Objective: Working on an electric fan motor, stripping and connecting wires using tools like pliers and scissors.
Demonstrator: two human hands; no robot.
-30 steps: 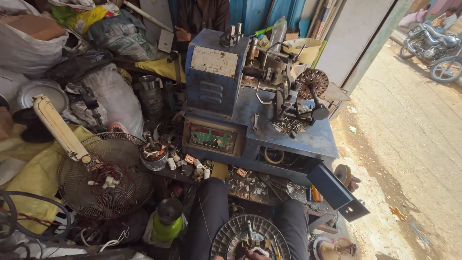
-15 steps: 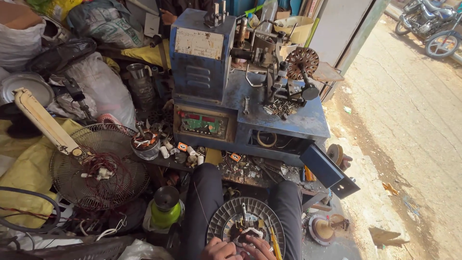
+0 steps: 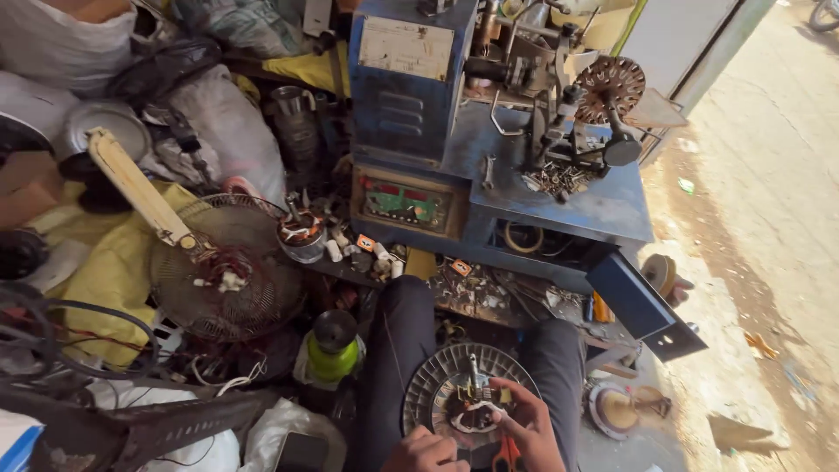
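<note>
On the person's lap a round finned motor housing [image 3: 463, 393] rests between dark trousered knees, the left hand [image 3: 426, 453] steadying its near rim and the right hand [image 3: 527, 426] pinching the wound core at its centre, a green-capped bottle [image 3: 333, 350] beside the knee, a blue winding machine [image 3: 489, 131] beyond.

Sunlit dirt ground [image 3: 769, 218] lies right of a cluttered blue workbench [image 3: 568, 205].
</note>
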